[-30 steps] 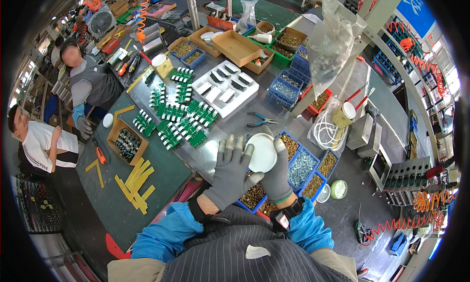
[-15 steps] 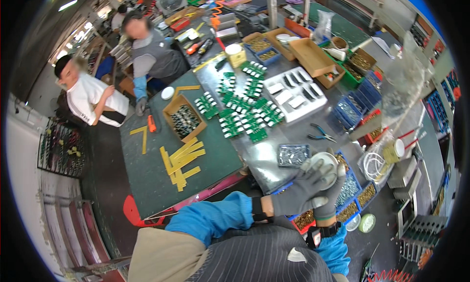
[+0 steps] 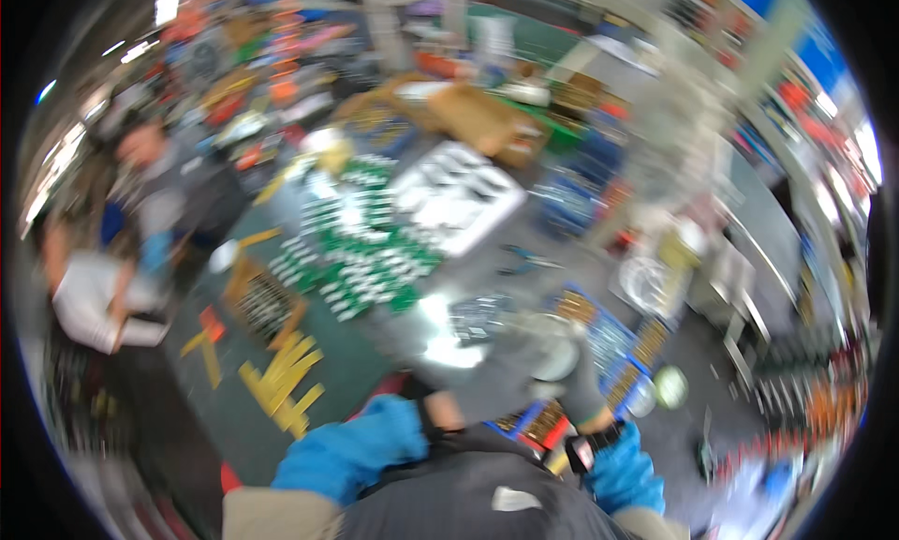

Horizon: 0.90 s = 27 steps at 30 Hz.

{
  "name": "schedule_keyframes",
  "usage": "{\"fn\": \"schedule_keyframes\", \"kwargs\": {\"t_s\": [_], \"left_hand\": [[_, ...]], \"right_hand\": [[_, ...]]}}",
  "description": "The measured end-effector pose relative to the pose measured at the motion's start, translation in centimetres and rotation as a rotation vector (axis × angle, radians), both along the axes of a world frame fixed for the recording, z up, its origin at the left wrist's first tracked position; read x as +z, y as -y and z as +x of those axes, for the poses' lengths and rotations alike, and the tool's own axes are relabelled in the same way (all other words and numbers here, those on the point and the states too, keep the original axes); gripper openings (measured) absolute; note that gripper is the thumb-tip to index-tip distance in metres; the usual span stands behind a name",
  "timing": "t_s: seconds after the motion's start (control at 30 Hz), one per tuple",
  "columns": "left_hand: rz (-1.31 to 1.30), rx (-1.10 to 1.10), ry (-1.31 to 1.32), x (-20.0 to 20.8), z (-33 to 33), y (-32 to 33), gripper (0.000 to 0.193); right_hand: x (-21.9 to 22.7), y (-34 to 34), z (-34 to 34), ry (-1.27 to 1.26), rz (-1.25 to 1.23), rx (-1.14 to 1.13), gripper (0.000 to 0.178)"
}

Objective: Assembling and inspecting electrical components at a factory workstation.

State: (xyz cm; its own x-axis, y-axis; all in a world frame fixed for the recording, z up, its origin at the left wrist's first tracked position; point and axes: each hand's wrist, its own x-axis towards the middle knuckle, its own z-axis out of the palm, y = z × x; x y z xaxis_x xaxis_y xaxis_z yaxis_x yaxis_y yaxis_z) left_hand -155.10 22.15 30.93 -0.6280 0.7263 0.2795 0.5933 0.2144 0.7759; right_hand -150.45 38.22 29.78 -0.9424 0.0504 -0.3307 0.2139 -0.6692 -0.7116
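Observation:
My left hand (image 3: pixel 501 381), in a grey glove, reaches in from the lower left beside a small white round dish (image 3: pixel 554 358). On the dish's right side is my right hand (image 3: pixel 582 385), gloved the same way. Both hands are close around the dish, but motion smears their fingers, so their grip on it does not show. Just beyond my left hand lies a clear tray of small metal parts (image 3: pixel 479 315). Blue bins of small fasteners (image 3: pixel 609 339) stand beyond and to the right of my right hand.
Green circuit boards (image 3: pixel 375 268) lie piled beside a white foam tray (image 3: pixel 459 198). Pliers (image 3: pixel 529 259) rest on the metal bench. Yellow strips (image 3: pixel 281 381) and a cardboard box of parts (image 3: pixel 267 301) occupy the green mat. Two people, one in a white shirt (image 3: pixel 103 301), are at the left.
The view has swung, shifting the bench leftward in the picture and blurring it. My hands remain together at the white dish; the left hand's spread fingers are no longer distinct.

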Motion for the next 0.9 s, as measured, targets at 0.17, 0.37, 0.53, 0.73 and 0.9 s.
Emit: {"fn": "schedule_keyframes", "kwargs": {"t_s": [0.17, 0.37, 0.53, 0.73, 0.9], "left_hand": [[-0.184, 0.006, 0.12, -0.9, -1.6, 3.5, 0.038], [-0.215, 0.082, 0.254, -3.7, -2.2, 5.5, 0.032], [-0.269, 0.195, 0.271, -2.1, -3.0, 5.2, 0.03], [-0.376, 0.343, 0.293, -2.6, -2.5, 6.4, 0.037], [-0.461, 0.348, 0.309, -3.1, -3.2, 6.8, 0.035]], "right_hand": [[0.8, -16.3, 2.3, 0.025, 1.728, 0.113, 0.07], [3.1, -32.8, -0.1, 0.367, 1.937, -0.214, 0.071], [-0.4, -40.4, -7.9, 0.483, 1.913, -0.36, 0.07], [-10.0, -45.7, -14.5, 0.506, 1.944, -0.552, 0.075], [-12.0, -46.8, -16.7, 0.487, 1.976, -0.568, 0.071]]}}
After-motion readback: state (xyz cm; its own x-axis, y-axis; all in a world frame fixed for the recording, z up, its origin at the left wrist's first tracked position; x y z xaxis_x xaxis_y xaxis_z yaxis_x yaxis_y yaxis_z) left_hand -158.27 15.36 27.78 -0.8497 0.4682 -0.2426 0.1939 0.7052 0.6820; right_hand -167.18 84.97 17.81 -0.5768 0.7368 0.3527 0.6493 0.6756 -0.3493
